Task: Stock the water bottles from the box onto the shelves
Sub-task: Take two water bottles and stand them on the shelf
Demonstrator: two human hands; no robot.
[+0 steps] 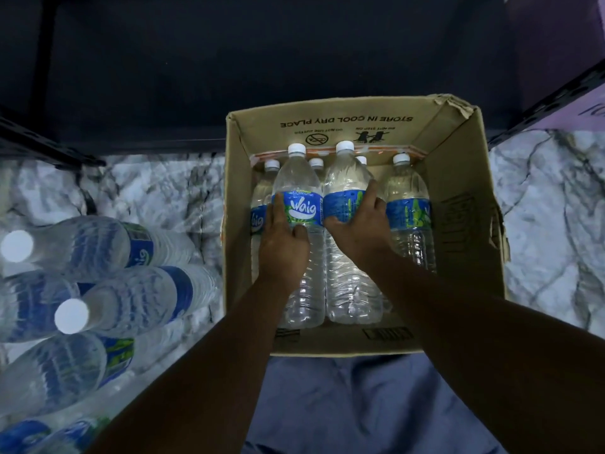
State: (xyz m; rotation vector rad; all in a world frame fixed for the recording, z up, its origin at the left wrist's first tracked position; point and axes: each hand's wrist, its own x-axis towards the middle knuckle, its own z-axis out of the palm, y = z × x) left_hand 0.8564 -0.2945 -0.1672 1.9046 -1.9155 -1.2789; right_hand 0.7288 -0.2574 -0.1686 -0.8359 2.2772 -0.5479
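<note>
Two hands reach down and forward into the cardboard box [465, 204], each one wrapped around a water bottle at its blue label. The left hand [284, 239] grips the left bottle [299, 231], fingers curling round the left side of the label and the thumb lying across its front just under the printed name. The right hand [358, 224] holds the right bottle [348, 244], thumb on the label's near face and fingers curled over its right flank. Neither hand is slack; both are closed on plastic.

These two bottles touch side by side and sit higher in the view than the rest, so they look partly lifted, though their bases cannot be told apart from the box floor with certainty. Each bottle's long axis runs away from the person, cap at the far end, base at the near end, directly ahead of its own hand, so neither arm has to cross.

Farther in, more bottles remain in the box: one to the right [409, 211], one at the left wall [262, 204], and two caps showing behind the held pair.

Stocked bottles [98, 244] stand to the person's left, nearer the left arm, so my judgement is that the carry goes leftward and up out of the box
</note>
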